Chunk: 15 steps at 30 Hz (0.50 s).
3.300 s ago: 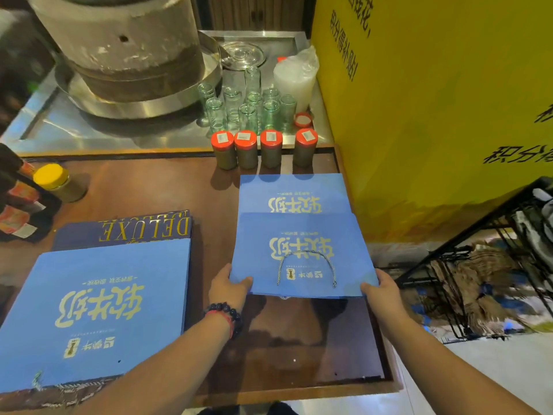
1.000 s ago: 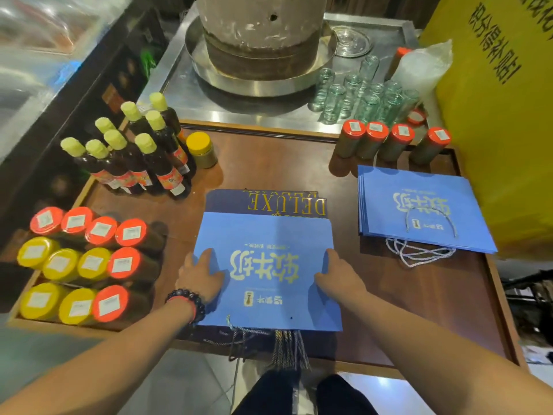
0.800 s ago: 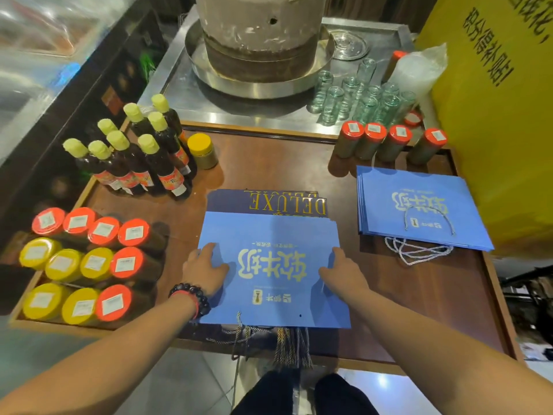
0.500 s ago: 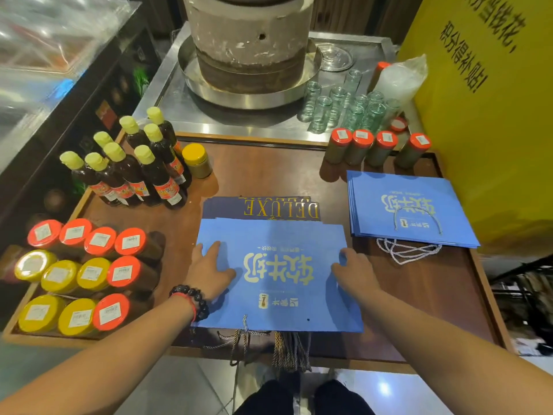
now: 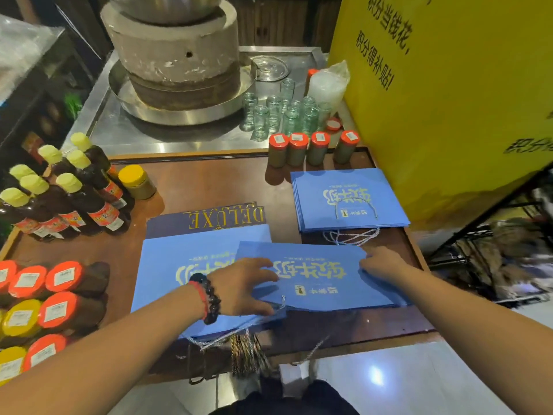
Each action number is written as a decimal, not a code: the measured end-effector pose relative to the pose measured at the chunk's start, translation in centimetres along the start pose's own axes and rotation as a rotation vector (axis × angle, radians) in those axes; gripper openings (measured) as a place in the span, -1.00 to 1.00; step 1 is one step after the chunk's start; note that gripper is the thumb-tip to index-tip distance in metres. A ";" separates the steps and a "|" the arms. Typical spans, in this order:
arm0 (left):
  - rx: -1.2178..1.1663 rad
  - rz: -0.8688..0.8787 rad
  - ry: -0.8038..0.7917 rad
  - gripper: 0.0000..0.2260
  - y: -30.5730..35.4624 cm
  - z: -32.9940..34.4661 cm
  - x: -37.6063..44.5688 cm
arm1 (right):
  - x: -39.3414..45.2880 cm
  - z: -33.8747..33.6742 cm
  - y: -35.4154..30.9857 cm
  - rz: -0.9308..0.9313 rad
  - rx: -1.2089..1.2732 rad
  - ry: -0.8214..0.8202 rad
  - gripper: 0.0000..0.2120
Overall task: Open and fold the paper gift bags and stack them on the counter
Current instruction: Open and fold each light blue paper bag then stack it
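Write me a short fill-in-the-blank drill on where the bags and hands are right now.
1. Both hands rest on a flat gift bag coloured ____.
2. The dark bag under the near pile reads ____ in gold.
3. The beaded bracelet sits on the ____ wrist.
4. The row of jars behind the far bag stack has ____ red lids.

Missing words: blue; DELUXE; left; four

Top gift bag (image 5: 317,277) flat on counter (image 5: 209,181), overlapping right part of near pile of bags (image 5: 167,265); left hand (image 5: 242,287) on its left end, right hand (image 5: 381,262) on its right. Second stack of bags (image 5: 347,199) behind right. Bottles (image 5: 68,193) far left; capped jars (image 5: 311,148) behind stack.
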<state>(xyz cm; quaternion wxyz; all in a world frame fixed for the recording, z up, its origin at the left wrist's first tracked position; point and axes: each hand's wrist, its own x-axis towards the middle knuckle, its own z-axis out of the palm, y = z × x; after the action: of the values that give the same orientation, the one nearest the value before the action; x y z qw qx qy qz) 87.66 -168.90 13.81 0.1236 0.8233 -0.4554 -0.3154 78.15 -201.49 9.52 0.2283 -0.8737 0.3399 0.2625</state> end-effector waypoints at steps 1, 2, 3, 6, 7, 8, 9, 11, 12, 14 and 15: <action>-0.035 0.003 -0.004 -0.43 0.7 -0.1 0.9 | -0.1 -0.5 0.9 0.009 -0.005 -0.002 -0.74; -0.069 0.000 -0.012 -0.46 1.3 -0.3 1.7 | -0.2 -1.0 1.9 0.017 -0.010 -0.004 -0.70; -0.086 -0.011 -0.026 -0.47 2.0 -0.3 2.5 | -0.2 -1.4 2.8 0.025 -0.023 -0.005 -0.67; -0.121 -0.038 -0.018 -0.53 4.4 -0.4 4.7 | 0.2 -2.8 5.7 0.047 -0.067 -0.017 -0.66; -0.155 -0.050 0.006 -0.57 5.3 -0.5 5.3 | 0.5 -3.2 6.6 0.054 -0.096 -0.031 -0.67; -0.190 -0.055 0.040 -0.63 6.3 -0.6 6.0 | 0.6 -3.7 7.3 0.063 -0.130 -0.056 -0.69; -0.217 -0.059 0.071 -0.68 7.0 -0.7 6.7 | 0.6 -4.2 7.7 0.082 -0.130 -0.059 -0.73; -0.254 -0.093 0.115 -0.63 8.0 -0.5 7.9 | 0.5 -5.1 8.5 0.088 -0.142 -0.097 -0.78; -0.271 -0.127 0.125 -0.57 8.5 -0.4 8.5 | 0.7 -5.3 8.9 0.067 -0.145 -0.115 -0.78; -0.257 -0.200 0.147 -0.51 9.7 -0.2 9.5 | 0.8 -5.9 9.2 0.054 -0.145 -0.154 -0.68; -0.215 -0.236 0.160 -0.49 10.2 -0.1 9.9 | 0.7 -6.3 8.9 0.041 -0.128 -0.149 -0.62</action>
<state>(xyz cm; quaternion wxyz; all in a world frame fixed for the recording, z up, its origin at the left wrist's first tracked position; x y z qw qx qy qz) 84.67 -182.78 14.89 0.2089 0.8756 -0.3082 -0.3079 74.14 -211.37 11.91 0.1911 -0.8576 0.3221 0.3525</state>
